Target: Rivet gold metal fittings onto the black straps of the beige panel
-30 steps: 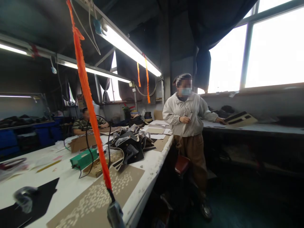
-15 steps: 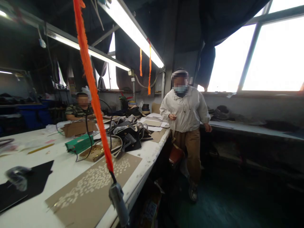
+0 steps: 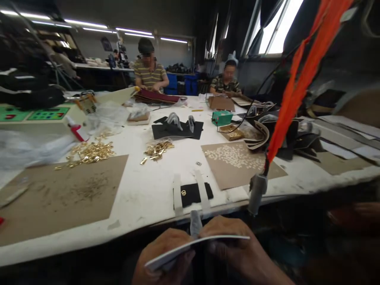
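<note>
Low in front of me, my left hand (image 3: 166, 253) and my right hand (image 3: 231, 233) grip the two sides of a thin, slightly curved panel (image 3: 219, 237) with a pale edge; it looks like a bag panel. A plastic-wrapped strap piece (image 3: 195, 222) sticks up from it between my hands. My fingers are closed and partly hidden beneath the panel. Just beyond, at the table edge, lies a black piece (image 3: 191, 194) under two pale tape strips, with a small gold ring fitting (image 3: 183, 193) on it. A grey handheld tool (image 3: 257, 192) hangs right of my right hand.
An orange strip (image 3: 292, 95) holds up the tool. On the table (image 3: 142, 198) are gold hardware piles (image 3: 89, 152), a board with small pale pieces (image 3: 218, 174), a black panel with wrapped handles (image 3: 178, 132) and a green box (image 3: 222, 118). Two people sit across the table.
My view has swung left from the aisle, where a person in a white jacket was walking, to the table. My hands and the held panel have come into view.
</note>
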`<state>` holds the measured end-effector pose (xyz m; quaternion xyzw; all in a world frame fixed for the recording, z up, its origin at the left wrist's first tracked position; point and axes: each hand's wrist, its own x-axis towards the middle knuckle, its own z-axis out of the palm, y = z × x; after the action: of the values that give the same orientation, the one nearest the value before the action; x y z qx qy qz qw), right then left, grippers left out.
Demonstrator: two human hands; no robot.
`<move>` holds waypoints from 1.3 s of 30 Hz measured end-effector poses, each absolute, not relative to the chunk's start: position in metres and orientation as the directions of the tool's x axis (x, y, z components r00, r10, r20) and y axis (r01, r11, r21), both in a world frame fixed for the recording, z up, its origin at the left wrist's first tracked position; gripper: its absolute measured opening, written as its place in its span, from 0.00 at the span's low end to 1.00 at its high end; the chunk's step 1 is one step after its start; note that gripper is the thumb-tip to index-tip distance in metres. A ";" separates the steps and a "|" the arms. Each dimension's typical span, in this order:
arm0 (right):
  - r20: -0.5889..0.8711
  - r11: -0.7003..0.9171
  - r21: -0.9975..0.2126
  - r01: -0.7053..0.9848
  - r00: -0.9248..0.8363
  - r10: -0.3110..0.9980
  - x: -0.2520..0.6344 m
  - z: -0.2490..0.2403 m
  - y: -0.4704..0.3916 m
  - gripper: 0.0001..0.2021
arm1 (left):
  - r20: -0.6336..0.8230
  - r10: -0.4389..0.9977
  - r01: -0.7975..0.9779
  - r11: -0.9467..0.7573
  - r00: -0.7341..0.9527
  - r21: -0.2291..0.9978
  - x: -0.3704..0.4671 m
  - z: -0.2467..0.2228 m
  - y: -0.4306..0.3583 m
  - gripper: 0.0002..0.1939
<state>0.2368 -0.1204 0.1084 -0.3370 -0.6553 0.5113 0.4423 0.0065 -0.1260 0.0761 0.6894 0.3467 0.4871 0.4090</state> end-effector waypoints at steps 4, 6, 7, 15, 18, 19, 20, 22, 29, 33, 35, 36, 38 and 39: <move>-0.097 -0.096 -0.995 0.017 -0.251 0.963 0.228 0.082 -0.117 0.15 | -0.091 0.986 0.114 0.076 0.137 0.991 0.014 0.067 -0.122 0.12; -0.256 -0.253 -0.967 0.035 -0.164 0.953 0.223 0.073 -0.111 0.20 | -0.247 0.961 0.078 0.238 0.125 0.968 0.014 0.065 -0.113 0.17; -0.301 -0.296 -0.953 0.055 -0.121 0.946 0.222 0.071 -0.107 0.22 | -0.295 0.946 0.053 0.290 0.135 0.955 0.015 0.064 -0.107 0.19; -0.379 -0.361 -0.914 0.186 -0.067 0.923 0.221 0.061 -0.082 0.19 | -0.439 0.884 -0.057 0.452 0.161 0.890 0.022 0.055 -0.081 0.24; -0.400 -0.380 -0.909 0.170 -0.101 0.911 0.220 0.058 -0.075 0.19 | -0.450 0.879 -0.033 0.460 0.160 0.887 0.020 0.048 -0.078 0.23; -0.408 -0.387 -0.906 0.172 -0.109 0.906 0.220 0.057 -0.072 0.19 | -0.449 0.880 -0.011 0.456 0.157 0.890 0.018 0.047 -0.076 0.22; -0.417 -0.394 -0.902 0.174 -0.117 0.902 0.219 0.057 -0.069 0.18 | -0.447 0.881 0.020 0.450 0.153 0.893 0.017 0.045 -0.074 0.22; -0.425 -0.401 -0.898 0.179 -0.125 0.896 0.218 0.057 -0.064 0.18 | -0.434 0.889 0.102 0.423 0.144 0.900 0.014 0.043 -0.072 0.21; -0.410 -0.362 -0.885 0.291 -0.125 0.903 0.219 0.049 -0.063 0.15 | -0.367 0.913 0.325 0.296 0.180 0.898 0.011 0.041 -0.079 0.17; -0.374 -0.341 -0.893 0.293 -0.063 0.925 0.214 0.051 -0.051 0.16 | -0.358 0.927 0.423 0.282 0.111 0.861 0.007 0.046 -0.059 0.18; -0.342 -0.307 -0.890 0.338 -0.048 0.939 0.210 0.052 -0.039 0.16 | -0.323 0.944 0.460 0.260 0.062 0.849 0.004 0.049 -0.039 0.19; -0.325 -0.285 -0.877 0.386 -0.040 0.945 0.208 0.051 -0.033 0.15 | -0.300 0.953 0.476 0.246 0.039 0.845 0.003 0.050 -0.029 0.19; -0.272 -0.230 -0.825 0.517 -0.006 0.962 0.204 0.049 -0.021 0.15 | -0.261 0.965 0.508 0.218 0.015 0.833 0.001 0.050 -0.010 0.18; -0.234 -0.198 -0.787 0.585 0.014 0.972 0.202 0.048 -0.016 0.15 | -0.252 0.967 0.521 0.208 0.015 0.828 0.001 0.049 -0.003 0.18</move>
<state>0.2023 -0.0164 0.0476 -0.6676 -0.5830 0.3914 0.2474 0.0008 -0.0026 0.0494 0.5720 0.6507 0.2626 0.4248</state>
